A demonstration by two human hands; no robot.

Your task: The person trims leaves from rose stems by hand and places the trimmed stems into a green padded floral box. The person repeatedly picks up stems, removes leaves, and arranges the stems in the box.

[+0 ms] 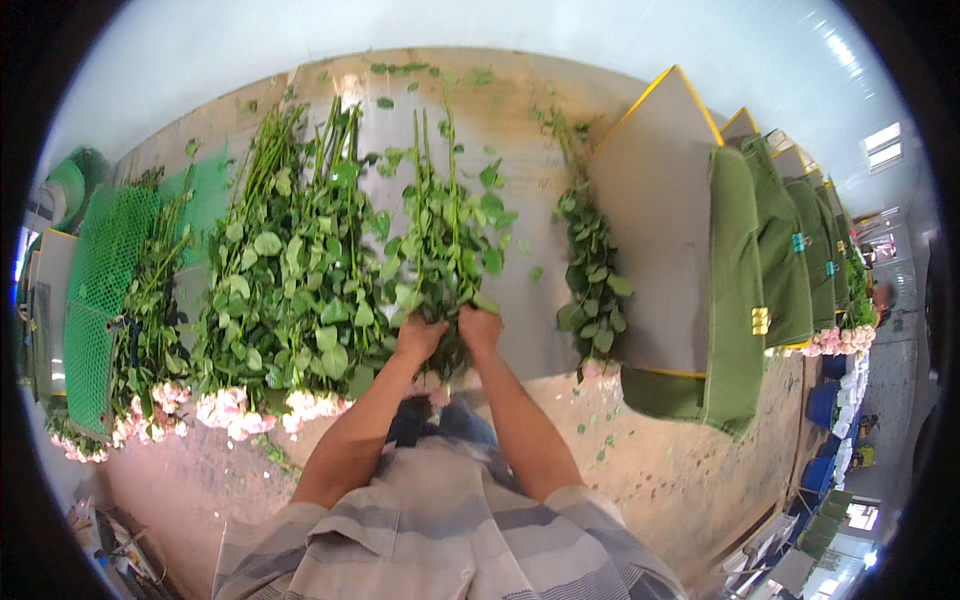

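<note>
My left hand [421, 337] and my right hand [480, 328] are closed around the leafy stems of a small bunch of roses [450, 240], side by side near the table's front edge. The cut stem ends point away from me, and pale pink blooms hang by my waist, partly hidden by my forearms. Left of my hands lies a thick pile of rose stems [285, 262] with pale pink blooms [232, 412] over the edge. A narrow rose bunch [592, 270] lies to the right.
Green mesh [97, 300] stands over more roses at the left. Grey boards with yellow edges [652, 225] and green cloth covers [735, 285] stand at the right. Loose leaves [385, 103] are scattered on the table [525, 322]. Blue tubs [821, 405] and a person [883, 296] are far right.
</note>
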